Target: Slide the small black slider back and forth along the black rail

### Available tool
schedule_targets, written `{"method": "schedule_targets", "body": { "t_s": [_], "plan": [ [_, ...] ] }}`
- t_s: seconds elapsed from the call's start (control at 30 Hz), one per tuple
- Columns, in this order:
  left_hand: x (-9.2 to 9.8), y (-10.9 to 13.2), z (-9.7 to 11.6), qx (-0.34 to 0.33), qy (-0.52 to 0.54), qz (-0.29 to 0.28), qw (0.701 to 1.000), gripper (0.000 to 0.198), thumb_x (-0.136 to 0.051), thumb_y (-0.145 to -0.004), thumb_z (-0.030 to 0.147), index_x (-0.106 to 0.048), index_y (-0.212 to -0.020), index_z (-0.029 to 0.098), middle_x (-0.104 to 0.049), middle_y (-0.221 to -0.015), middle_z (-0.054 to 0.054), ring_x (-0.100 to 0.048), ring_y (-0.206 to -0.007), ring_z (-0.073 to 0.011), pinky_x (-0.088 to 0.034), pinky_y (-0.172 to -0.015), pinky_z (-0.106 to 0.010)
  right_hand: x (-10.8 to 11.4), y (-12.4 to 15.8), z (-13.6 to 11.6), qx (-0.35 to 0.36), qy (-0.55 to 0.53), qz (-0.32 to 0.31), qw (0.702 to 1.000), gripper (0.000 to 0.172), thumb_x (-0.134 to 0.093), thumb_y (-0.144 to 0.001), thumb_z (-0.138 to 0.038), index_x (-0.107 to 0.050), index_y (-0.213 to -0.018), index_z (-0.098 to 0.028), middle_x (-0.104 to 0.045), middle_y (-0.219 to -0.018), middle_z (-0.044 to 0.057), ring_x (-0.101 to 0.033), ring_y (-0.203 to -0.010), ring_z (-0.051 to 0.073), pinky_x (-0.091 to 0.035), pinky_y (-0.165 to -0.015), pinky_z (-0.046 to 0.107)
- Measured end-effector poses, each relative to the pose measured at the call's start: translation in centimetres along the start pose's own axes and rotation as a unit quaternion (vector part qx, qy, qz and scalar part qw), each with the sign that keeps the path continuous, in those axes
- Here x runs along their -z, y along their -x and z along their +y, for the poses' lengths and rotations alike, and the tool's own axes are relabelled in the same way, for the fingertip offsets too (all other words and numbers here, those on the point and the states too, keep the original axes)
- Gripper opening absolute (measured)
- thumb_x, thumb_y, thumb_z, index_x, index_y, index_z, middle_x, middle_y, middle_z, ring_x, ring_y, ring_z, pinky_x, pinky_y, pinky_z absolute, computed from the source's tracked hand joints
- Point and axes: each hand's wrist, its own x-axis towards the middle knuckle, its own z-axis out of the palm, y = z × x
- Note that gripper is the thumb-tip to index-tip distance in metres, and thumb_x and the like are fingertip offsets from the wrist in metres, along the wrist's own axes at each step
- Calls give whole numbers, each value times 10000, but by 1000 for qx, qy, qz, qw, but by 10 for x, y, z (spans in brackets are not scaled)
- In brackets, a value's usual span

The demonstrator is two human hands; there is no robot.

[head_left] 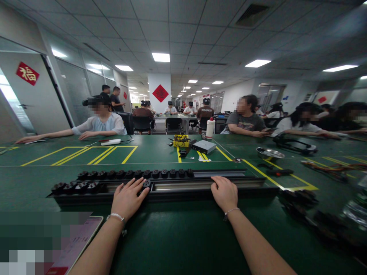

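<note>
A long black track (183, 196) lies across the green table in front of me, with a pale strip inside its channel. Several round black socket-like modules (76, 187) sit at its left end. My left hand (127, 198) is over the middle-left of the track, fingers spread, with one black socket module (147, 183) between thumb and index finger. Farther right, my right hand (225, 193) grips the track, its fingers bent together over it and the thumb partly hidden. Behind, a second black track (220, 173) carries a row of similar modules on its left part.
A phone (88, 229) lies at the lower left. Loose black parts (298, 198) and a clear plastic item (357, 206) are at right. Beyond the tracks are a grey box (204, 146), cables (180, 140), a metal bowl (269, 153) and a white bottle (210, 128). People sit opposite.
</note>
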Motion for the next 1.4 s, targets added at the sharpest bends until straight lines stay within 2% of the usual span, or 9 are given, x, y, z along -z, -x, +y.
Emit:
{"method": "schedule_targets", "body": {
  "t_s": [0.27,0.6,0.73,1.03,1.4],
  "plan": [
    [0,1,0,-6,-3,-2,1000,452,-321,-844,516,-506,-1224,354,-473,-1340,66,-358,-1284,-204,-212,-1047,-473,1,0,-1,1,2,2,1000,347,-395,-785,-230,-660,-1010,-227,-652,-1087,15,-531,-1066,180,-343,-895,333],
    [0,7,7,-8,-24,8,1000,514,-287,-851,513,-488,-1259,274,-454,-1364,-7,-338,-1295,-223,-162,-1061,-509,7,1,-1,17,2,-51,999,370,-349,-846,-290,-619,-1093,-233,-611,-1162,33,-484,-1120,183,-326,-913,357],
    [-5,10,6,-9,-26,15,999,533,-269,-860,509,-467,-1280,248,-431,-1381,-26,-343,-1292,-230,-190,-1055,-502,9,2,-3,25,20,-55,998,399,-304,-882,-319,-586,-1150,-229,-590,-1201,38,-452,-1158,198,-310,-931,376],
    [-4,14,7,-12,-26,4,1000,535,-259,-873,493,-469,-1279,215,-423,-1383,-35,-367,-1280,-214,-216,-1060,-461,15,11,12,94,-4,-90,992,454,-253,-911,-405,-521,-1236,-236,-510,-1304,36,-385,-1239,179,-263,-995,368],
    [-6,12,5,-11,-16,15,1000,522,-277,-865,502,-474,-1275,246,-461,-1359,-28,-385,-1268,-211,-225,-1057,-441,11,10,7,64,-24,-54,996,391,-313,-893,-337,-599,-1143,-245,-574,-1228,36,-442,-1186,185,-282,-964,371]
  ]
}}
